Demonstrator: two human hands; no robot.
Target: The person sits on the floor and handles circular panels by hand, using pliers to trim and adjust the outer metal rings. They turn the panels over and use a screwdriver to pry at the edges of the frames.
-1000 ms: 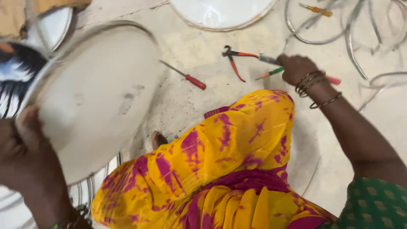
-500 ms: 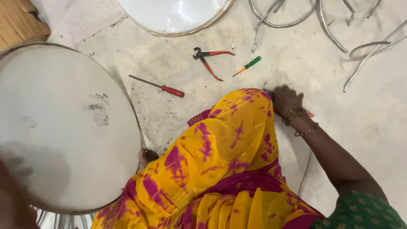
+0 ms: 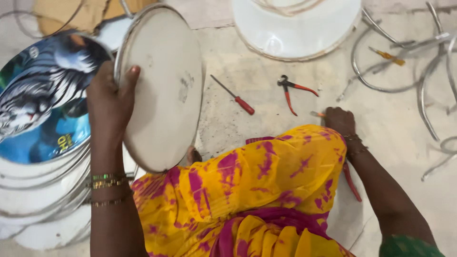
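Observation:
My left hand [image 3: 109,100] grips the left rim of a round white disc with a metal hoop [image 3: 164,85] and holds it tilted on edge above the floor. Over my yellow and pink draped knee [image 3: 247,176], my right hand [image 3: 340,121] rests on the concrete floor. Its fingers are curled over a small tool whose orange tip [image 3: 316,114] pokes out to the left. A red handle [image 3: 352,183] lies on the floor under my right forearm. A red-handled screwdriver [image 3: 235,97] and red-handled pliers [image 3: 290,90] lie just beyond the knee.
A round disc printed with a tiger [image 3: 43,95] tops a stack of white rimmed discs [image 3: 38,190] at the left. Another white disc [image 3: 295,33] lies at the top. Loose bent metal hoops [image 3: 381,81] and a yellow-handled screwdriver [image 3: 390,56] lie at the right.
The white disc has swung from flat-on to steeply on edge, uncovering the tiger disc. My right hand has drawn back from the tools toward my knee, and the green screwdriver is gone from view.

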